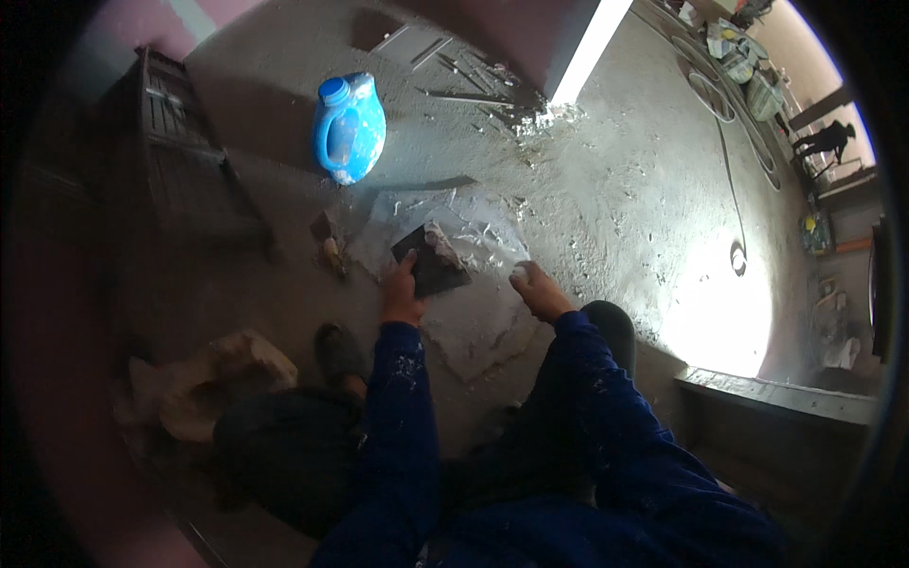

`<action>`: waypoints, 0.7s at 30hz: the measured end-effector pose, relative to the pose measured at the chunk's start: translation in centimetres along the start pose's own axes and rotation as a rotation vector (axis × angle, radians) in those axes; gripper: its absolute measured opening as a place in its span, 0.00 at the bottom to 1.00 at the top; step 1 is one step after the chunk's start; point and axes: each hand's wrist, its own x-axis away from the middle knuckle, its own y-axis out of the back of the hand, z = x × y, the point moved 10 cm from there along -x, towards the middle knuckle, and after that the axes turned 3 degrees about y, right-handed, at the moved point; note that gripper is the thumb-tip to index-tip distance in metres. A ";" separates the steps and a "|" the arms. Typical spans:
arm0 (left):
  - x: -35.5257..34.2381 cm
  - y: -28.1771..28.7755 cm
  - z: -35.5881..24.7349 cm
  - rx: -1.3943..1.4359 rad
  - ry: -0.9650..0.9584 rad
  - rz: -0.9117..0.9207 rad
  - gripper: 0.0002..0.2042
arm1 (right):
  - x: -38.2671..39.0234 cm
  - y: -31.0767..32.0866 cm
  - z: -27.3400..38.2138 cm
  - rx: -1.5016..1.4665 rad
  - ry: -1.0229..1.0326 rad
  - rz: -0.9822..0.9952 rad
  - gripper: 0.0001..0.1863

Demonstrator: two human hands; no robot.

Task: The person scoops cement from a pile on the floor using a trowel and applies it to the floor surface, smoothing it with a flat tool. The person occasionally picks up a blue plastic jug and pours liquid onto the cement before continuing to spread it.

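My left hand [402, 298] grips the near left edge of a dark, flat rectangular plate [437, 275], its thumb on top. Whitish paste [441, 241] clings to the plate's far side. To the right, my right hand [544, 293] is closed around something small and whitish [519, 272] that shows only at the fingertips; its kind cannot be made out. Under both hands a pale sheet [483, 331] smeared with white paste lies on the floor. Both blue sleeves carry white splashes.
A blue jug [350, 133] stands beyond the sheet. Scraps and strips [473, 95] lie near the wall corner. An open paper bag [227, 379] is at the left, by my knee. A dark metal frame [180, 123] lies far left, a hose [729, 180] far right. A person [826, 142] is in the distance.
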 end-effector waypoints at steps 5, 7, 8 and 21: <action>-1.7 0.9 8.2 -0.902 0.186 -0.011 0.29 | 1.9 -0.4 3.5 0.084 -0.157 0.264 0.25; -2.3 0.9 11.0 -0.753 0.246 -0.029 0.30 | 1.4 -1.6 4.6 0.255 -0.113 0.315 0.22; -2.6 1.0 12.0 -0.679 0.278 -0.043 0.30 | 0.7 -2.6 5.2 0.397 -0.052 0.324 0.20; 0.4 4.8 8.6 0.231 0.475 -0.289 0.23 | -5.7 -6.2 6.0 0.361 -0.056 0.447 0.19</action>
